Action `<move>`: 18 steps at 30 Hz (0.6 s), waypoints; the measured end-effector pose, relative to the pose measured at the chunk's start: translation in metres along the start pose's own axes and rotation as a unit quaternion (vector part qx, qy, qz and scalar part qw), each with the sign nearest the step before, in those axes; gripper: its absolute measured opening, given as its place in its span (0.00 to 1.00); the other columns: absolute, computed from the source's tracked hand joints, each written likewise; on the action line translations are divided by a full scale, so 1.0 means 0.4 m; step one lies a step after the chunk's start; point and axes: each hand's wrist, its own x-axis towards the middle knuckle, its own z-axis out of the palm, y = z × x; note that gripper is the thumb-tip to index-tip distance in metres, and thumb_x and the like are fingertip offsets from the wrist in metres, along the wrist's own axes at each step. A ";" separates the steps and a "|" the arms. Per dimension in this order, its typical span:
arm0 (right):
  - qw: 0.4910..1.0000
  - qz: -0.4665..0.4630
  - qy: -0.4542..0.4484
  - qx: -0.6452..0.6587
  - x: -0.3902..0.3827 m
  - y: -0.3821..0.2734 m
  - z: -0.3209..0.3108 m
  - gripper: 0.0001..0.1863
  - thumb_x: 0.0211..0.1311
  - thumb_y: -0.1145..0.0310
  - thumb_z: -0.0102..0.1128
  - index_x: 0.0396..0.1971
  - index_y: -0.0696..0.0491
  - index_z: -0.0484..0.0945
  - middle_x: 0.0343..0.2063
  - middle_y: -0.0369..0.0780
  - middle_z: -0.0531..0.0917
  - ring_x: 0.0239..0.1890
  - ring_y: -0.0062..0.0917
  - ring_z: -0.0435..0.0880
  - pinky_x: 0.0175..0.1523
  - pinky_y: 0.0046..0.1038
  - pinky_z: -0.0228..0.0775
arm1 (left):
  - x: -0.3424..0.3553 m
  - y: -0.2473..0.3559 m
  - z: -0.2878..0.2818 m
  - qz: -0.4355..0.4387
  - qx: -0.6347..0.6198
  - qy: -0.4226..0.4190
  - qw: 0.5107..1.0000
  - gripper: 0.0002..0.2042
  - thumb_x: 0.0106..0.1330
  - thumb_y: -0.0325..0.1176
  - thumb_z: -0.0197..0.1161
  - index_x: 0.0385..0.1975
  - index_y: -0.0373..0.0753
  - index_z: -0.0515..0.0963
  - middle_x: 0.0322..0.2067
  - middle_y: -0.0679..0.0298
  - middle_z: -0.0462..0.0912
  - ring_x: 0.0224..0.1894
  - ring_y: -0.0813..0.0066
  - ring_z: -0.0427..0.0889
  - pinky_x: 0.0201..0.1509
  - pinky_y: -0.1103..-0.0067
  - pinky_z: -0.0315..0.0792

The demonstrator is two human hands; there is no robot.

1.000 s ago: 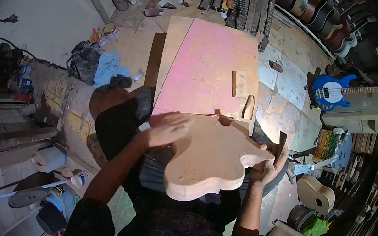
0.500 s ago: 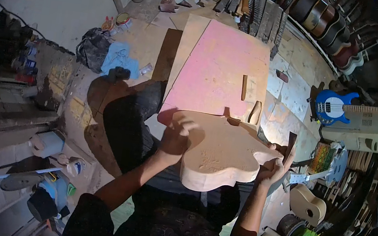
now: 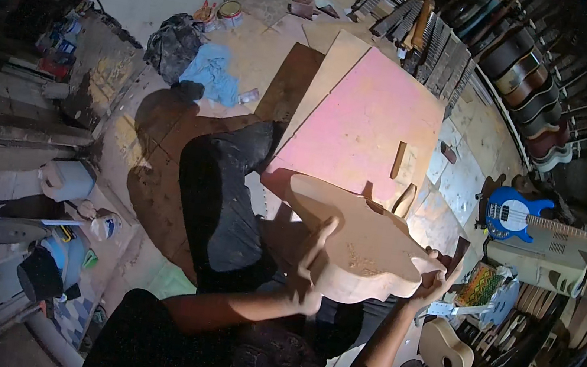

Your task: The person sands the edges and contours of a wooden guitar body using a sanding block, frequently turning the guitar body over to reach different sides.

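A bare, light-wood guitar body (image 3: 368,239) lies tilted over my lap, its far edge by the pink-topped board (image 3: 371,112). Wood crumbs (image 3: 361,259) are scattered on its face. My left hand (image 3: 311,272) grips the body's near left edge, with a finger stretched up along the side. At the horn on the right, my right hand (image 3: 433,284) is closed round the wood. A thin dark brown strip (image 3: 458,256) sticks up from between its fingers; whether it is sandpaper or a blade I cannot tell.
Small wooden pieces (image 3: 405,199) lie on the board's right side. A blue electric bass (image 3: 518,215) rests at the right, above an unfinished acoustic body (image 3: 447,348). Guitars (image 3: 528,85) hang at the far right. A blue cloth (image 3: 211,73) and black bag (image 3: 172,46) lie far left.
My left hand has slid from the body's upper left face down to its near left edge. The guitar body has tilted and turned a little. My right hand stays at the horn.
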 end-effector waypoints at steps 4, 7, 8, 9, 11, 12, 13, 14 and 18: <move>1.000 0.015 0.007 0.012 0.003 0.003 0.007 0.36 0.55 0.68 0.59 0.66 0.59 0.66 0.50 0.42 0.76 0.49 0.38 0.80 0.58 0.42 0.77 | -0.107 -0.154 0.028 -0.204 0.156 -0.200 0.945 0.42 0.67 0.34 0.61 0.79 0.34 0.47 0.75 0.34 0.50 0.78 0.34 0.50 0.79 0.46 0.45; 0.999 -0.013 -0.030 -0.009 0.021 0.006 0.011 0.36 0.57 0.67 0.58 0.68 0.58 0.65 0.48 0.44 0.77 0.48 0.38 0.81 0.55 0.41 0.78 | -0.102 -0.133 0.037 -0.226 0.141 -0.120 0.956 0.44 0.65 0.33 0.61 0.78 0.32 0.45 0.76 0.34 0.47 0.79 0.34 0.47 0.80 0.47 0.43; 0.999 -0.032 -0.033 -0.013 0.028 0.004 0.033 0.36 0.58 0.67 0.57 0.69 0.58 0.64 0.47 0.44 0.77 0.48 0.38 0.81 0.55 0.40 0.79 | -0.075 -0.117 0.033 -0.231 0.137 -0.092 0.959 0.44 0.64 0.32 0.61 0.78 0.31 0.44 0.77 0.34 0.45 0.79 0.33 0.46 0.80 0.47 0.42; 0.999 -0.013 -0.018 -0.029 0.025 -0.009 0.051 0.36 0.60 0.68 0.54 0.71 0.58 0.62 0.46 0.46 0.78 0.47 0.38 0.81 0.55 0.40 0.79 | -0.050 -0.100 0.028 -0.236 0.133 -0.064 0.961 0.45 0.64 0.32 0.61 0.78 0.30 0.44 0.77 0.34 0.44 0.79 0.33 0.45 0.80 0.47 0.41; 0.999 -0.004 -0.026 -0.019 0.037 -0.012 0.057 0.36 0.61 0.68 0.52 0.72 0.58 0.61 0.46 0.47 0.78 0.48 0.37 0.82 0.55 0.40 0.79 | -0.023 -0.046 0.019 -0.254 0.094 -0.051 0.961 0.45 0.64 0.31 0.60 0.78 0.28 0.41 0.77 0.33 0.41 0.79 0.32 0.41 0.81 0.48 0.39; 0.999 0.001 -0.030 -0.014 0.043 -0.012 0.060 0.36 0.62 0.68 0.51 0.72 0.58 0.60 0.46 0.47 0.79 0.48 0.37 0.82 0.55 0.40 0.79 | -0.020 -0.019 0.022 -0.268 0.059 -0.068 0.959 0.45 0.66 0.31 0.59 0.78 0.27 0.39 0.77 0.32 0.38 0.80 0.30 0.39 0.81 0.48 0.38; 0.999 -0.016 -0.038 -0.006 0.050 -0.006 0.064 0.36 0.64 0.68 0.49 0.74 0.57 0.59 0.47 0.48 0.79 0.48 0.36 0.83 0.55 0.40 0.79 | -0.017 0.009 0.027 -0.282 0.023 -0.086 0.955 0.45 0.67 0.30 0.58 0.78 0.26 0.36 0.77 0.31 0.36 0.80 0.29 0.37 0.81 0.49 0.36; 0.999 -0.006 -0.033 -0.004 0.051 -0.009 0.078 0.36 0.64 0.68 0.49 0.74 0.57 0.59 0.47 0.48 0.80 0.48 0.36 0.83 0.55 0.40 0.79 | -0.032 0.042 0.046 -0.269 -0.026 -0.073 0.960 0.45 0.68 0.30 0.58 0.78 0.26 0.34 0.77 0.29 0.34 0.80 0.29 0.35 0.81 0.49 0.35; 1.000 0.002 0.005 -0.028 0.056 -0.017 0.094 0.33 0.66 0.68 0.47 0.73 0.56 0.61 0.47 0.47 0.79 0.48 0.36 0.83 0.56 0.40 0.79 | 0.059 0.178 0.027 -0.134 -0.161 0.027 0.977 0.47 0.73 0.37 0.55 0.75 0.22 0.26 0.75 0.24 0.28 0.80 0.28 0.31 0.81 0.48 0.31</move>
